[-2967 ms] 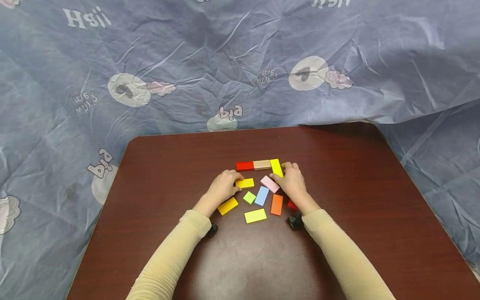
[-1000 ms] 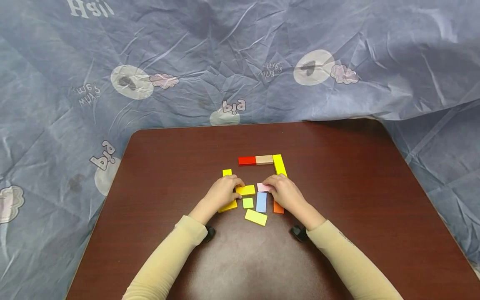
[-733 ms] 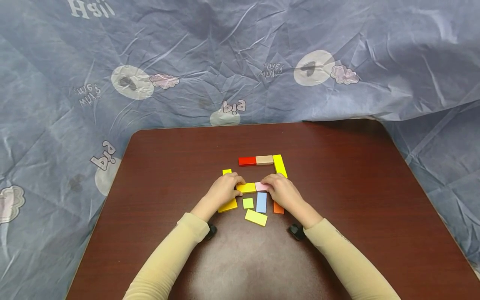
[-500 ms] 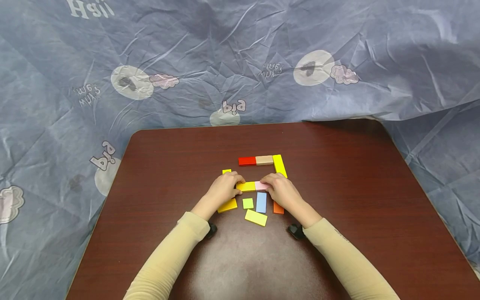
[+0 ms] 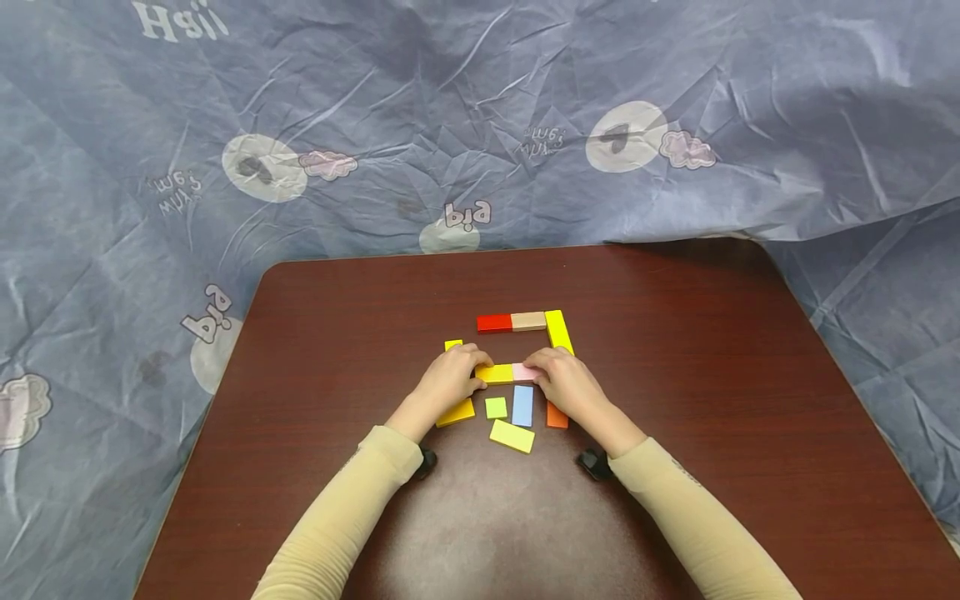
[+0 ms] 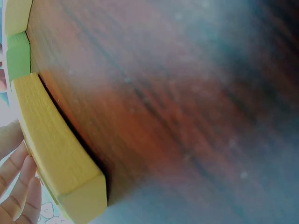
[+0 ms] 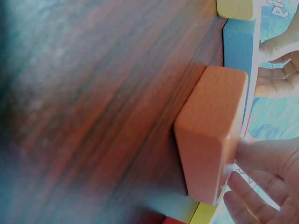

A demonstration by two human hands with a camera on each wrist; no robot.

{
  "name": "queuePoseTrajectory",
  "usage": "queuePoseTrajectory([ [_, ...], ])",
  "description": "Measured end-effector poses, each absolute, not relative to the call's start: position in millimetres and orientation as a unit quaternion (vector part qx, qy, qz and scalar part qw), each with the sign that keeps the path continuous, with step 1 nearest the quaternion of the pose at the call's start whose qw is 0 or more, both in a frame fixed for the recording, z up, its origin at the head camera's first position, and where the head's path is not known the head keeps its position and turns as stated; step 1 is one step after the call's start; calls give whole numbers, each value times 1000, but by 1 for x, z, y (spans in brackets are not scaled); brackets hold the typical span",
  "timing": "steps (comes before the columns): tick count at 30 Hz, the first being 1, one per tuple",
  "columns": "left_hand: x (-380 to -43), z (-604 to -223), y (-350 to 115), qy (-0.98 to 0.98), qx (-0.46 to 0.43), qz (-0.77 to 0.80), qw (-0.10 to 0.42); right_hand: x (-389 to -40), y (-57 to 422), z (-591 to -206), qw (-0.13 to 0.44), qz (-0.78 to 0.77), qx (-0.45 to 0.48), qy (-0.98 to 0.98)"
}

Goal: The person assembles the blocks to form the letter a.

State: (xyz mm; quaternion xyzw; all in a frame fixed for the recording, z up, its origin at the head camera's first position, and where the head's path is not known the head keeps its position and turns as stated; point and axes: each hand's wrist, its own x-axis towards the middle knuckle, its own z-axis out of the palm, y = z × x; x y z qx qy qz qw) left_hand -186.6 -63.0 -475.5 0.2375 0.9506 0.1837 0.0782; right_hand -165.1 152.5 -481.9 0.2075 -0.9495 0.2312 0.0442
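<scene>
In the head view, my left hand (image 5: 450,377) pinches the left end of a yellow block (image 5: 497,373) between thumb and fingers. My right hand (image 5: 567,382) grips a small pink block (image 5: 522,372), partly covered by its fingers. The two blocks lie end to end in one row. Just below them are a blue block (image 5: 522,406) and a square light green block (image 5: 496,407). An amber block (image 6: 60,140) fills the left wrist view's foreground, beside the left fingers. An orange block (image 7: 210,112) stands before the right fingers in the right wrist view.
Behind the hands, a red block (image 5: 493,322) and a beige block (image 5: 528,321) form a row meeting a slanted yellow block (image 5: 558,329). Another yellow block (image 5: 453,343) shows behind the left hand. A pale yellow block (image 5: 512,436) lies nearest on the brown table (image 5: 675,333).
My right hand left the slanted yellow block and took the pink block, which turned and moved left against the yellow block's end. Both shifted slightly away; the last half second shows little movement.
</scene>
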Motion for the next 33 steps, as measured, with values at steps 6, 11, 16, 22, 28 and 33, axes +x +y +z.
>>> queuePoseTrajectory([
  [6,-185,-475,-63,949,242,186,75,-163,154,-482,46,230,209,-949],
  [11,-184,-476,-64,948,245,193,68,-162,158,-477,44,242,188,-951],
  [16,-183,-478,-64,947,248,193,63,-155,176,-467,37,255,128,-958],
  [22,-182,-479,-64,947,252,191,58,-134,208,-464,20,258,87,-962],
  [28,-181,-479,-64,947,252,192,57,-119,226,-471,13,260,95,-961],
  [33,-181,-479,-63,947,251,189,61,-113,228,-474,-3,258,90,-962],
])
